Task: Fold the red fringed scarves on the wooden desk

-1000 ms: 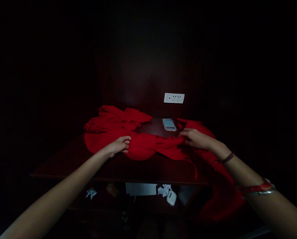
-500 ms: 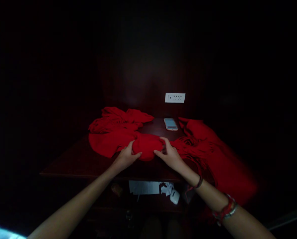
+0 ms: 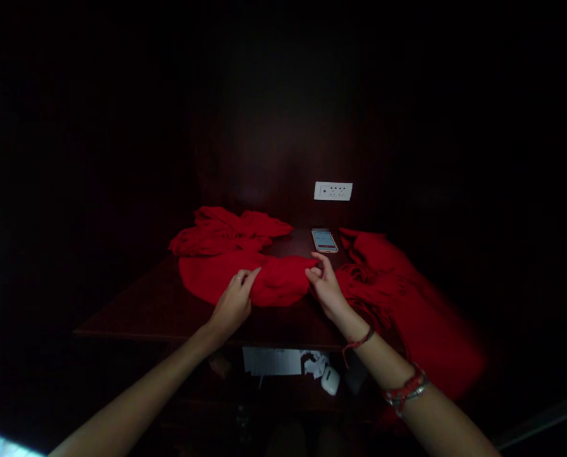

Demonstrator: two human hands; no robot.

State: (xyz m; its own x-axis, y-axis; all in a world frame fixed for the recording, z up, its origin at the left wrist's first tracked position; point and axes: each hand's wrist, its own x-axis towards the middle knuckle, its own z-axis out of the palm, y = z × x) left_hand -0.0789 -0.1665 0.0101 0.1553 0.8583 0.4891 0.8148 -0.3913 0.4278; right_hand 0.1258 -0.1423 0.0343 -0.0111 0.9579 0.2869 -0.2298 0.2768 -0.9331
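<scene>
A red fringed scarf (image 3: 283,282) lies bunched across the dark tabletop in front of me. My left hand (image 3: 236,299) pinches the near side of its middle part, thumb and fingers pressed together. At the right end of that bunched part, my right hand (image 3: 327,289) is closed on the cloth, with the index finger curled over the top. Loose strands of fringe (image 3: 366,282) spread just beyond the right hand. More crumpled red cloth (image 3: 226,228) is heaped at the back left. Whether all the red cloth is one piece, I cannot tell.
A phone (image 3: 324,240) with a lit screen lies behind the scarf, below a white wall socket (image 3: 333,191). Red cloth (image 3: 430,324) drapes off the right side. Under the tabletop, a shelf holds a paper sheet (image 3: 273,362), crumpled tissue and a white earbud case (image 3: 330,381).
My left hand has gone from a wide grip to a pinch, and my right fingers have closed in. The middle of the scarf has spread from a compact roll into a longer, looser bundle.
</scene>
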